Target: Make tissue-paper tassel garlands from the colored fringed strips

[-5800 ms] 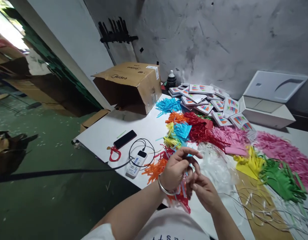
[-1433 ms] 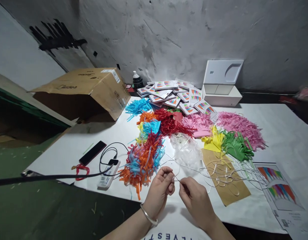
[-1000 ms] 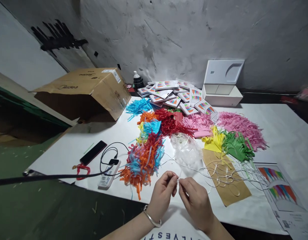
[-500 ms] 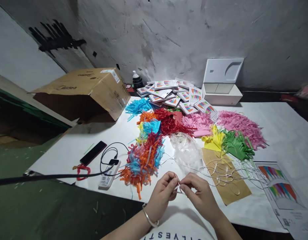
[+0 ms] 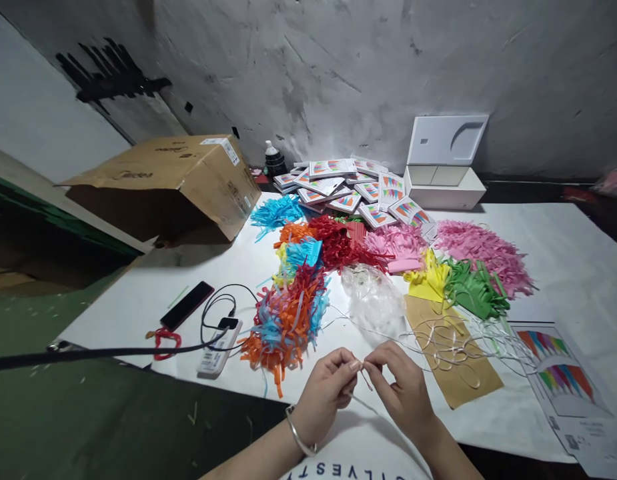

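My left hand (image 5: 328, 390), with a silver bangle at the wrist, pinches a thin white string (image 5: 362, 403) near the table's front edge. Close beside it, my right hand (image 5: 401, 383) has thumb and index finger pressed together on the string, the fingertips almost touching those of the left. A short loop of string hangs between the hands. Beyond the left hand lies a heap of orange, blue and red paper tassels (image 5: 288, 327). A clear plastic bag (image 5: 373, 303) sits just past both hands, and loose white string (image 5: 453, 347) lies tangled over brown paper (image 5: 463, 380).
Pink tassels (image 5: 481, 257), green tassels (image 5: 475, 290) and flat printed packs (image 5: 333, 187) lie farther back. A cardboard box (image 5: 163, 180) stands at the left, a white box (image 5: 443, 190) at the back right. A phone (image 5: 187, 307) and a power bank (image 5: 218, 353) lie at the left.
My right hand's fingertips have shifted slightly up and the fingers of both hands have moved on the string. A longer stretch of string now shows below them.
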The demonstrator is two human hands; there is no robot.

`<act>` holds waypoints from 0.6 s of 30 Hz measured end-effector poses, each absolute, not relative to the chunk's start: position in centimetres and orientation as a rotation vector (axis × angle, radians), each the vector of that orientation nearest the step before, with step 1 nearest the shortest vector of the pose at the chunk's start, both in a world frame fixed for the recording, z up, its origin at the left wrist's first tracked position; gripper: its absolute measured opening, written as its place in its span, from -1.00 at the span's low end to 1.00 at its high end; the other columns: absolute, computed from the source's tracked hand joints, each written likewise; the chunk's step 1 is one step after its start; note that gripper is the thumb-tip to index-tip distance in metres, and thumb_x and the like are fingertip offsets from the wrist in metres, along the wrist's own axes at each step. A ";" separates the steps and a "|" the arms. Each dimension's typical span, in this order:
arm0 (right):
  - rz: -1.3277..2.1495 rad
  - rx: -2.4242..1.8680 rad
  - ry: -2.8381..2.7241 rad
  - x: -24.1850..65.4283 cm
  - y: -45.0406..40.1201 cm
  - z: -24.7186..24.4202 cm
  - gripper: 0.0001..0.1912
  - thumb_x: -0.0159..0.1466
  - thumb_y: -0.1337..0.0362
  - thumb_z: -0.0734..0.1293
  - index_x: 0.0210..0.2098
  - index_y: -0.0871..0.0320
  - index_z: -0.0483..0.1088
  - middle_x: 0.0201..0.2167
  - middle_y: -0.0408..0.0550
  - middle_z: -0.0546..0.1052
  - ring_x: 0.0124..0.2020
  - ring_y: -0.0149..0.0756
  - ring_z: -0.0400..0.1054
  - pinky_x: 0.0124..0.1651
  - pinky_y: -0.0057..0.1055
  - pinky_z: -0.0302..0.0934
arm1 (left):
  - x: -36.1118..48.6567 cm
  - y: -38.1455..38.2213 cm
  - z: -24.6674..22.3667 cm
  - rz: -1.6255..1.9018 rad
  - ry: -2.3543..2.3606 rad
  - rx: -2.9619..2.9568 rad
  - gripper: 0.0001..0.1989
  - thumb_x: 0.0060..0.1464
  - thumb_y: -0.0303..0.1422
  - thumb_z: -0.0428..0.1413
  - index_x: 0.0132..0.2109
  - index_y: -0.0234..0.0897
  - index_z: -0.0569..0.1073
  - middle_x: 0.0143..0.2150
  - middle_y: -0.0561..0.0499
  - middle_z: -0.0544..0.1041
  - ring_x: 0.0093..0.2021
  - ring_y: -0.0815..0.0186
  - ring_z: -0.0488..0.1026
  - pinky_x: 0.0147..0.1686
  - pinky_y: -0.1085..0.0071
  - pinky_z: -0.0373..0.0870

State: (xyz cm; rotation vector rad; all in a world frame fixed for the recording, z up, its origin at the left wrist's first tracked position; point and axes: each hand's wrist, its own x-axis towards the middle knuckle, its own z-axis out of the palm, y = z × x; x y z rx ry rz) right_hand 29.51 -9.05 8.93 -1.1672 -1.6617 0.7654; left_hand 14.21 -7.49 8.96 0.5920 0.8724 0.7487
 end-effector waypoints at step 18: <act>1.135 -1.231 -1.395 29.2 -9.2 8.8 -0.82 0.29 0.25 0.25 -0.42 0.14 0.37 -0.51 -0.17 0.33 -0.47 -0.40 0.23 -0.41 -0.48 0.10 | 14.4 -7.4 8.2 0.896 0.993 0.543 -0.70 -0.20 -0.20 0.32 -0.40 -0.37 0.54 -0.70 0.22 0.14 -0.68 0.59 -0.05 -0.67 0.56 -0.18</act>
